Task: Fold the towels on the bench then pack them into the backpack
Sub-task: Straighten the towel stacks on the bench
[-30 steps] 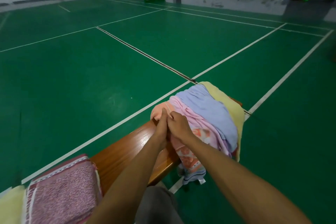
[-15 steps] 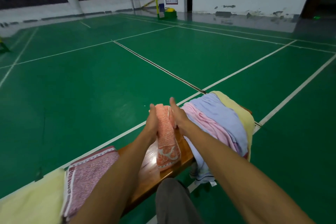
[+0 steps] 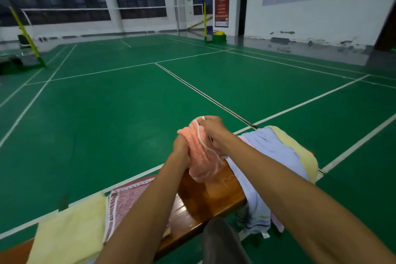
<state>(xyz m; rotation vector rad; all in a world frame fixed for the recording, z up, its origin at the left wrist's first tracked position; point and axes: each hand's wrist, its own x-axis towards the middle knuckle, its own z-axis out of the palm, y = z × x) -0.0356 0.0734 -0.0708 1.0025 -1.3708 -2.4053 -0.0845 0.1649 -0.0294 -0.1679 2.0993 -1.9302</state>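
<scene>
An orange-pink towel [image 3: 200, 154] hangs bunched above the wooden bench [image 3: 205, 199]. My left hand [image 3: 182, 150] grips its left side, and my right hand [image 3: 214, 133] pinches its upper edge. To the right, a pile of unfolded towels drapes over the bench end: a light blue one [image 3: 272, 156] on top, a yellow one [image 3: 300, 152] behind. Folded towels lie on the bench at the left: a dark pink patterned one [image 3: 128, 197] and a pale yellow one [image 3: 72, 229]. No backpack shows in this view.
Green sports court floor [image 3: 107, 124] with white lines spreads beyond the bench. Net posts [image 3: 25, 34] stand far off at the left and centre back. My knee [image 3: 222, 242] in grey trousers sits below the bench edge.
Both hands have lifted the orange-pink towel higher off the pile and bunched it between them. The camera has tilted upward, showing more of the hall.
</scene>
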